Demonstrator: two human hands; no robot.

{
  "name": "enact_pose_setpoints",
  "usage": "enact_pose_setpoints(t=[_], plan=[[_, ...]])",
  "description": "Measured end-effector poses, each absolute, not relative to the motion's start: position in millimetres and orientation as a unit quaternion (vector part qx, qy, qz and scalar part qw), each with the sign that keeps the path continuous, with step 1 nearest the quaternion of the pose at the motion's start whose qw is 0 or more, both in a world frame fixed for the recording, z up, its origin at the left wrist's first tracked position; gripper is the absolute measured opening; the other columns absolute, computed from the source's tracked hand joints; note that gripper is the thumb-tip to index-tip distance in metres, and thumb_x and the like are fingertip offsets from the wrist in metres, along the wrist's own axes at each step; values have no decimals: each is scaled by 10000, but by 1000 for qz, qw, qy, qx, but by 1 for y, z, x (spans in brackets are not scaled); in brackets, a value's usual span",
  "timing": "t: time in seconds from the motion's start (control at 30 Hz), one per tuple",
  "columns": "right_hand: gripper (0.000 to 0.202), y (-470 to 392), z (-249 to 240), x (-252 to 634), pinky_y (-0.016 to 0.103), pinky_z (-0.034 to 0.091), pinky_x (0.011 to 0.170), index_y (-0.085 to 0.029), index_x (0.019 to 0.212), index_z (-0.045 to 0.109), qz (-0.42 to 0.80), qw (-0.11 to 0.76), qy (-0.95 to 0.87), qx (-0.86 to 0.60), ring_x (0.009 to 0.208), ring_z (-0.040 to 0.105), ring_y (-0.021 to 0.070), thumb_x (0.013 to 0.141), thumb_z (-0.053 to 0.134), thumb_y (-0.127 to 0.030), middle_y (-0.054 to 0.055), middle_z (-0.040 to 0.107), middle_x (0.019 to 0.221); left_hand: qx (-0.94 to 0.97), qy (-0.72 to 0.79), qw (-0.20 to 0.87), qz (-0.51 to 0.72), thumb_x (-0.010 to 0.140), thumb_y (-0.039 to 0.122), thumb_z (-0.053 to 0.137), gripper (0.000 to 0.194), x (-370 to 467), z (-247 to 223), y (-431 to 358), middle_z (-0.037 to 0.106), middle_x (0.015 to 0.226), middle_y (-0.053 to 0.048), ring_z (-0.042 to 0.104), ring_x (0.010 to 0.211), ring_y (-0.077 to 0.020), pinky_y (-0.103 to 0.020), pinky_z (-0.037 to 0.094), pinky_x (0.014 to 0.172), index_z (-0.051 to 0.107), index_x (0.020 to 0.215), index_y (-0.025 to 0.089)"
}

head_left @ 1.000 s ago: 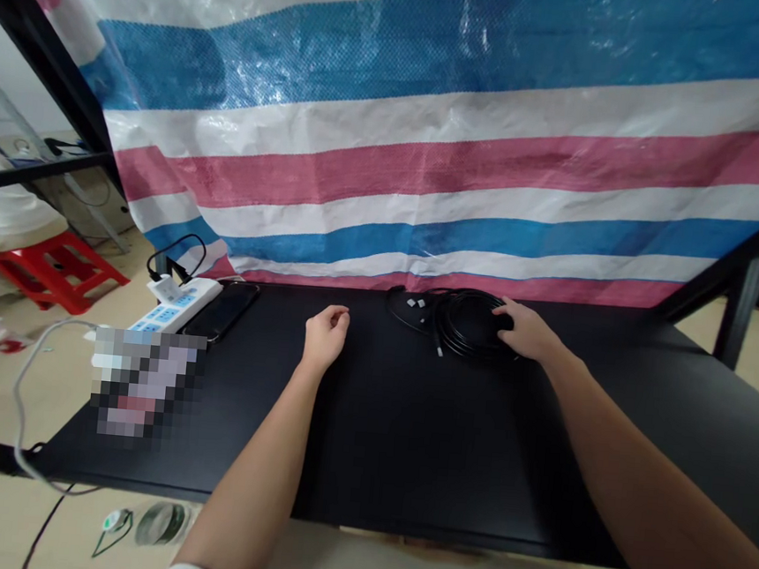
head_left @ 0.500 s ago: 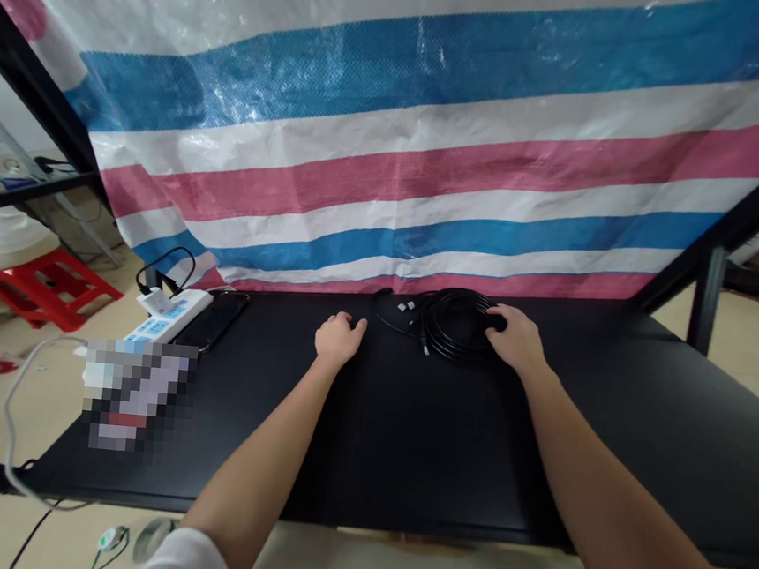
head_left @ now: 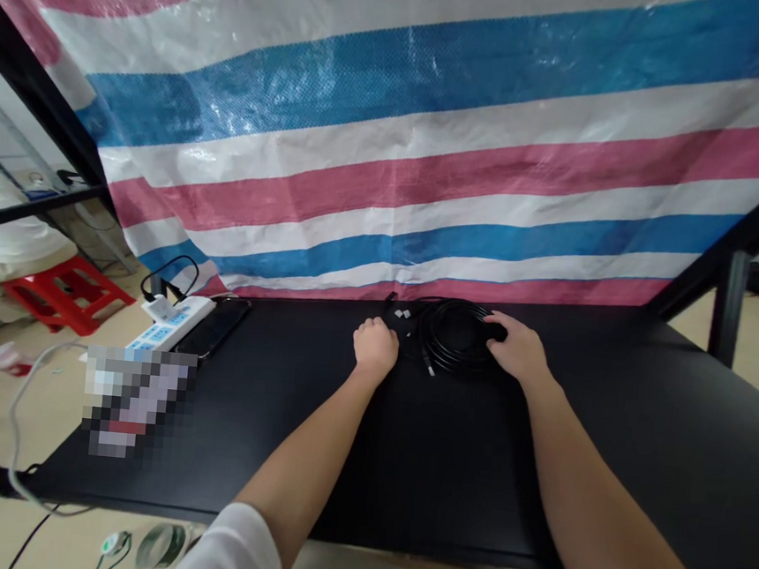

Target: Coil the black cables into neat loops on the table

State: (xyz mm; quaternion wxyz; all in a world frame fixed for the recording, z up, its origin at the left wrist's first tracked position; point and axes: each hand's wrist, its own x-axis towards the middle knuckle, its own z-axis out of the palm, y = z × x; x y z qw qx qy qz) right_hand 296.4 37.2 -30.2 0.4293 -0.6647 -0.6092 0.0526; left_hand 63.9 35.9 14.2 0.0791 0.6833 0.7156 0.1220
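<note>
Right hand [head_left: 517, 345]: lay at the right edge of the coil of black cable [head_left: 456, 359], thumb and fingertips apart at their tips with dark cable at the gap. I could not tell whether they pressed on the strands or only rested there. The coil sat just to the left of this hand, flat on the black table [head_left: 271, 381].

Left hand [head_left: 376, 348]: back uppermost, fingers curled under, to the left of the coil and apart from its rings. What, if anything, the fingertips pinched was hidden.

Near the left hand: a black cable tip [head_left: 390, 299] just beyond it; small white pieces [head_left: 402, 314] beyond it and slightly right; a silver plug [head_left: 430, 371] to its right, at the coil's near-left edge.

Handling notes (judgement): the right hand did best to steady the whole bundle at its edge, since a grip on one strand could have pulled the rings apart. The left fingertips wanted a light hold on a single lead, guided free without dragging the coil. Care was due near the white pieces, which looked easy to knock, and at the plug, which might have snagged a ring.
</note>
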Motion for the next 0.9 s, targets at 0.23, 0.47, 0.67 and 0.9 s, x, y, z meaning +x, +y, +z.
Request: enact_pose_setpoints(t=[0.23, 0.47, 0.67, 0.9], plan=[[340, 36, -30, 297, 424, 507, 895, -254, 821, 697, 35, 450, -622, -640, 950, 653, 257, 541, 537, -146, 28, 710, 1020, 744, 656, 69, 104, 865, 163, 381, 317, 65, 12, 30, 648, 1036, -179, 610, 1021, -259, -346, 443, 860, 637, 1038, 96], [333, 35, -30, 303, 431, 512, 834, -252, 825, 696, 4, 434, -628, -646, 868, 646, 253, 549, 537, -156, 30, 711, 909, 742, 658, 85, 99, 866, 178, 391, 319, 69, 10, 15, 640, 1037, -185, 605, 1027, -266, -350, 442, 872, 640, 1043, 86], [266, 36, -32, 299, 451, 496, 835, -235, 836, 682, -37, 441, -602, -664, 869, 631, 266, 600, 564, -201, 55, 709, 893, 737, 663, 104, 82, 903, 222, 370, 356, 77, 15, 35, 601, 1154, -163, 567, 1110, -271, -368, 435, 898, 595, 1174, 173], [105, 37, -32, 293, 483, 469, 866, -228, 725, 643, -72, 445, -587, -672, 897, 619, 271, 698, 557, -283, 83, 706, 953, 702, 650, 236, 172, 856, 125, 405, 351, 84, 17, 60, 616, 1207, -159, 556, 1158, -274, -385, 414, 955, 611, 1138, 161]])
